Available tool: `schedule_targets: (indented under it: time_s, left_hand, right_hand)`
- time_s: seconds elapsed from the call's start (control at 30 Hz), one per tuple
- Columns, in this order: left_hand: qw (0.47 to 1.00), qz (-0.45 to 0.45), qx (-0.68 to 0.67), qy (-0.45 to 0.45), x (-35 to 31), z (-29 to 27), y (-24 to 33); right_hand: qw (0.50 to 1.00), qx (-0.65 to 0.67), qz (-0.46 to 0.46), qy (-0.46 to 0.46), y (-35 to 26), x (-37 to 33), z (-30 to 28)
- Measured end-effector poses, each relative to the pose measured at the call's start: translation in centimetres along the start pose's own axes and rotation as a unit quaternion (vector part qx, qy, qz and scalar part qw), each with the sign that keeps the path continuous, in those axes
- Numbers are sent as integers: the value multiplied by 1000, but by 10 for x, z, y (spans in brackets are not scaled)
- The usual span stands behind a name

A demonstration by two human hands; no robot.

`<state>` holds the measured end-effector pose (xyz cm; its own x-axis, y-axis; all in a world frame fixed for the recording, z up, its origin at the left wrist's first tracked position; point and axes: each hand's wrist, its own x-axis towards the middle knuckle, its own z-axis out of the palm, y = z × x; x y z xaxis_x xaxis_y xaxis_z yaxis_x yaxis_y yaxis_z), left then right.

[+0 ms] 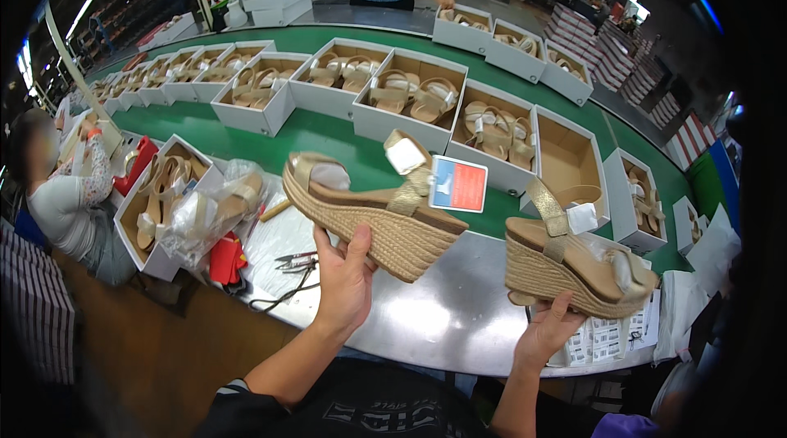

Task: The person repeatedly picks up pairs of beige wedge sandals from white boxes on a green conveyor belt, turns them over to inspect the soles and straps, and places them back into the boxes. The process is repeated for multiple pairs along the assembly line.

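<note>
My left hand (343, 278) grips a wedge sandal (410, 245) by its woven rope sole, thumb on the near side. The sandal has gold straps, with white wrapping on the ankle strap and paper in the toe. A red and blue hang tag (459, 184) dangles from it. In my right hand (549, 329) is a matching wedge sandal (566, 274), held from below near the middle of its sole, toe to the right. Both sandals are up above the metal table (426, 315). Beyond them stands an open white box (570, 163) with a bare brown inside.
Open boxes of sandals (410, 98) line the green conveyor (320, 147). At left are another sandal box (168, 208), plastic-wrapped sandals (217, 204), scissors (297, 262) and a red pouch (227, 259). Label sheets (607, 339) lie at right. Co-workers (74, 192) are left and across.
</note>
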<state>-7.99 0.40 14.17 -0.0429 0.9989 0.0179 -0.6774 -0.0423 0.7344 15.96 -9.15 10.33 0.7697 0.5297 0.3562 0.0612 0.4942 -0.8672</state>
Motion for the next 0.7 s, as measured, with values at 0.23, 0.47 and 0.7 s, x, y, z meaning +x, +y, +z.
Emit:
schedule_targets:
  time_s: [0.23, 0.47, 0.7]
  left_hand:
    - [884, -307, -323, -142, -19, 5, -21]
    - [844, -354, -397, -64, -29, 3, -31]
    - [835, -380, -395, -57, -29, 3, -34]
  right_hand:
    - [826, 413, 377, -69, -23, -33, 54]
    - [763, 465, 443, -71, -30, -47, 64]
    - [790, 421, 442, -57, -33, -47, 62]
